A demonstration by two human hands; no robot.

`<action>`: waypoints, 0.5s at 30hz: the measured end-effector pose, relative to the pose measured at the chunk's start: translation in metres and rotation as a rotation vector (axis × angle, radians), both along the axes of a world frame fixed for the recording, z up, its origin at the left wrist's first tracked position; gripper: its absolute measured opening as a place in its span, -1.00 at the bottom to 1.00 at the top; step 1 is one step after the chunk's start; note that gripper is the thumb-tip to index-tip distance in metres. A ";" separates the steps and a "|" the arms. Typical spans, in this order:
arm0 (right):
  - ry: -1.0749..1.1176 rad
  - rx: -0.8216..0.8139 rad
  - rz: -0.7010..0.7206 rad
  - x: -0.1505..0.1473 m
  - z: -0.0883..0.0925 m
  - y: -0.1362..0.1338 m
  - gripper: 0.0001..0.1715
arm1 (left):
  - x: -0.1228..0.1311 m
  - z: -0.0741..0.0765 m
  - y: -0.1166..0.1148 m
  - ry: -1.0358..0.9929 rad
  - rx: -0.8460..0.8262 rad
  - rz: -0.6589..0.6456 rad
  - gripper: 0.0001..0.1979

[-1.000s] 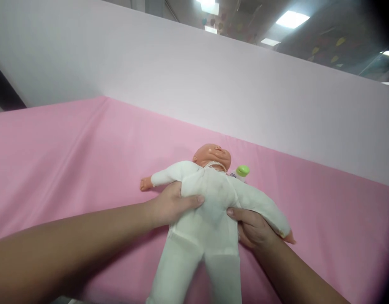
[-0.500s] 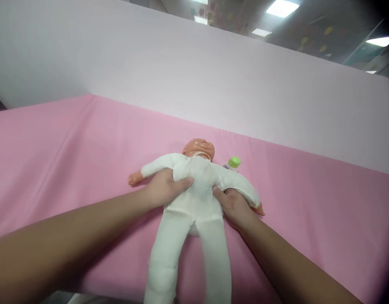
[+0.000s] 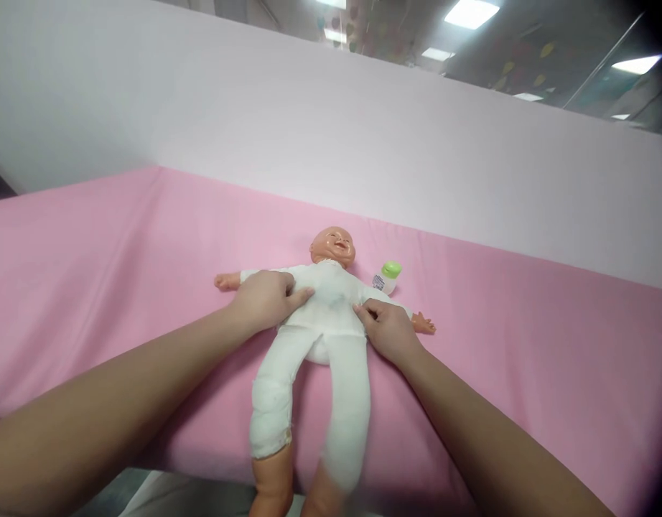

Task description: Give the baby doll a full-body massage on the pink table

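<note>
Head view: doll point(image 3: 327, 310) lies face-up, flat on pink sheet point(image 3: 120, 251), legs over near edge (feet blurred). Both left hand point(image 3: 263, 301) and right hand point(image 3: 389, 332) clasp torso sides, thumbs on chest. Doll set down, not yet let go. Green-capped bottle point(image 3: 388, 276) just beside its shoulder.

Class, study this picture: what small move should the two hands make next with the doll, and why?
Probably slide the doll a little farther onto the pink sheet, minding the bottle beside its shoulder. It lies face up with the left hand and right hand holding its torso, yet its feet hang past the sheet's near edge.
</note>
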State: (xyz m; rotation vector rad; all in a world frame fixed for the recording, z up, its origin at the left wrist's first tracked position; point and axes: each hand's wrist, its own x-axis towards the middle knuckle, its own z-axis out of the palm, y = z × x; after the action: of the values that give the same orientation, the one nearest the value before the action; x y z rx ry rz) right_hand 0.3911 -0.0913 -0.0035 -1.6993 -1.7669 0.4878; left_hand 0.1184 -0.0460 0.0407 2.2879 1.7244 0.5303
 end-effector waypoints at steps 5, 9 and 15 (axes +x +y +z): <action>-0.051 0.090 0.016 -0.004 0.019 -0.007 -0.65 | -0.004 0.000 0.004 -0.184 0.160 -0.103 -0.67; 0.103 0.245 0.048 -0.015 0.037 0.023 -0.71 | 0.012 0.003 0.042 -0.485 0.202 -0.145 -0.74; 0.689 0.339 -0.081 -0.047 0.035 0.137 -0.38 | 0.071 0.006 0.124 -0.931 0.088 0.055 -0.51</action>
State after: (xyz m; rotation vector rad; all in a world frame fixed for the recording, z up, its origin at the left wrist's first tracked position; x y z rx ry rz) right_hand 0.3437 0.0453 0.0317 -1.1672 -1.1913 0.6066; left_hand 0.1891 0.0778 0.0467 1.5826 1.2744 1.4121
